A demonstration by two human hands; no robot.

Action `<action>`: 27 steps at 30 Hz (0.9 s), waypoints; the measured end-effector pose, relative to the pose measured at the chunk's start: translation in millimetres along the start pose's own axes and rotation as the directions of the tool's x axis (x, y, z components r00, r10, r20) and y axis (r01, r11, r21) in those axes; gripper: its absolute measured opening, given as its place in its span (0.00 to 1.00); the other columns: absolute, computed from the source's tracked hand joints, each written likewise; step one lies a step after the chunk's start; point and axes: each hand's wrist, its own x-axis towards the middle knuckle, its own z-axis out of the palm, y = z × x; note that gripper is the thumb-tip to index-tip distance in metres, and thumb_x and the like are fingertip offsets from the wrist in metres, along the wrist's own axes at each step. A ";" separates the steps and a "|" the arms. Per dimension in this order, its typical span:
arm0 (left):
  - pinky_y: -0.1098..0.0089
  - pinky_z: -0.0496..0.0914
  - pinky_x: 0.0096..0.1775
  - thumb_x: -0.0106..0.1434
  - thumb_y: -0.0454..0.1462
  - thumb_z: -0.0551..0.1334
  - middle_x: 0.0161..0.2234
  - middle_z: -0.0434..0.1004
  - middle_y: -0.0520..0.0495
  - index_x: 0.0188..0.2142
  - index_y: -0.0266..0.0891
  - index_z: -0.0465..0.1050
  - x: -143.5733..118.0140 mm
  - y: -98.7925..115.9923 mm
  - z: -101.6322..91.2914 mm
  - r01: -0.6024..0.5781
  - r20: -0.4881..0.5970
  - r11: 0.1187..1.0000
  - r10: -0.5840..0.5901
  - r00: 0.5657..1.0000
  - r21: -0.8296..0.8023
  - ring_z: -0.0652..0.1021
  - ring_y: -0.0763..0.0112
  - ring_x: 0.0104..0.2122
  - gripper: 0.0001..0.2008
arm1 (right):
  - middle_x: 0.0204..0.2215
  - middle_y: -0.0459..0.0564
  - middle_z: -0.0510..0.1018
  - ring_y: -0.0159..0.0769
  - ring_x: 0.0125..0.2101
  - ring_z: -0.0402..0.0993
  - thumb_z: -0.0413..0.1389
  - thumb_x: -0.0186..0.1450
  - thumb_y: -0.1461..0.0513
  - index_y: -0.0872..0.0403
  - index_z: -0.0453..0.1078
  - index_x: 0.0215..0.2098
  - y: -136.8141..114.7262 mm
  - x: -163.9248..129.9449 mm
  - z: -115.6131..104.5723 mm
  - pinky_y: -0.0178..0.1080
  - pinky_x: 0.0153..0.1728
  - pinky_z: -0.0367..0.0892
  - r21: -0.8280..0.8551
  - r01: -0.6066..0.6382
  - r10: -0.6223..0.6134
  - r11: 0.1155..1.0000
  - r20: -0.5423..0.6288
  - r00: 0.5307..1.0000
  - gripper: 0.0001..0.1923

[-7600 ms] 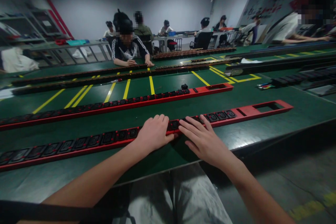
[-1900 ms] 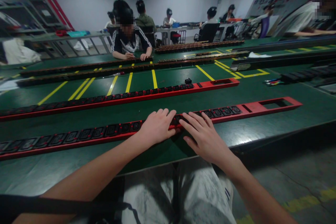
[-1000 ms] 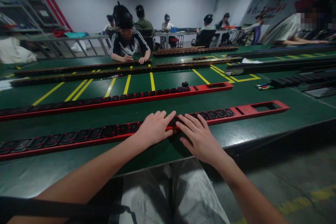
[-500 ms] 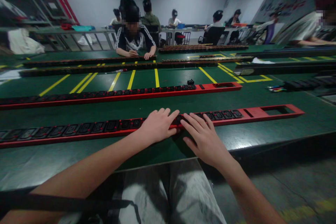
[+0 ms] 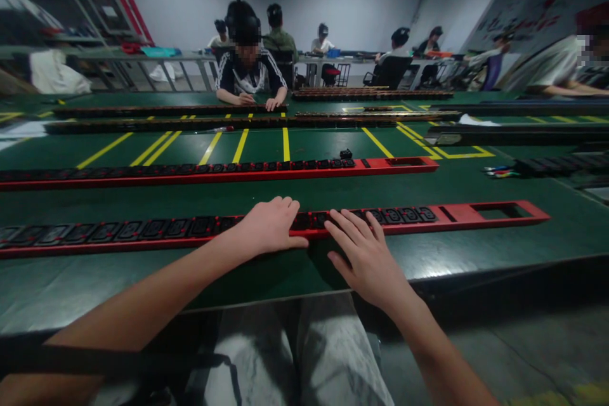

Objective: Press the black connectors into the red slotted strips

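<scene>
Closest to the camera are the grey-white trousers (image 5: 328,349) of the person, below the near red strip (image 5: 311,222), which lies along the front of the green table (image 5: 457,184). On this strip, the left hand (image 5: 271,225) lies across the black sockets (image 5: 155,228), its fingers bent toward the strip's far edge and its thumb stretched along the near side; whether it grips cannot be told. The right hand (image 5: 364,254) is open, fingers spread with the tips on the strip and the thumb out in front of it. The strip's right end has a rectangular opening (image 5: 499,211). Behind it runs a second red strip (image 5: 223,176), with a small black block (image 5: 346,154) just past its sockets. Coloured wires (image 5: 500,172) lie beyond the near strip's right end. Farther behind it are yellow lines (image 5: 286,144) and long dark strips (image 5: 252,121). Past those, a co-worker in a dark striped top (image 5: 250,79) leans over the table, with more people (image 5: 323,41) seated farther back.
</scene>
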 end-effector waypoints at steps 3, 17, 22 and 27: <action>0.61 0.70 0.37 0.58 0.56 0.61 0.42 0.74 0.43 0.45 0.38 0.67 -24.6 -28.9 -1.1 0.019 0.036 1.000 -0.020 0.999 0.022 0.76 0.56 0.40 0.26 | 0.66 0.53 0.62 0.48 0.64 0.55 0.52 0.68 0.59 0.50 0.63 0.63 2.8 4.8 -4.4 0.62 0.64 0.42 0.000 -0.005 0.005 1.000 0.027 1.000 0.25; 0.65 0.63 0.31 0.61 0.65 0.48 0.35 0.76 0.39 0.35 0.34 0.72 -57.7 -99.4 17.3 0.178 -0.211 0.959 -0.131 0.969 0.222 0.77 0.58 0.35 0.35 | 0.44 0.56 0.75 0.45 0.43 0.72 0.64 0.57 0.50 0.57 0.72 0.49 77.6 110.3 -22.4 0.43 0.42 0.68 0.220 0.163 -0.235 0.962 0.355 0.905 0.27; 0.65 0.63 0.31 0.60 0.66 0.48 0.36 0.77 0.38 0.35 0.34 0.72 -23.8 -110.0 9.8 0.173 -0.223 0.959 -0.121 0.967 0.226 0.77 0.57 0.36 0.36 | 0.45 0.56 0.75 0.44 0.43 0.72 0.64 0.56 0.51 0.57 0.72 0.47 101.8 134.2 -23.3 0.43 0.45 0.67 0.254 0.134 -0.224 0.958 0.372 0.901 0.25; 0.65 0.64 0.32 0.60 0.66 0.49 0.37 0.77 0.38 0.35 0.34 0.72 -4.7 -111.4 19.1 0.136 -0.176 0.973 -0.103 0.979 0.186 0.77 0.56 0.37 0.36 | 0.44 0.56 0.75 0.44 0.42 0.72 0.64 0.55 0.51 0.57 0.72 0.47 118.2 135.4 -9.7 0.43 0.44 0.67 0.263 0.105 -0.212 0.959 0.422 0.882 0.26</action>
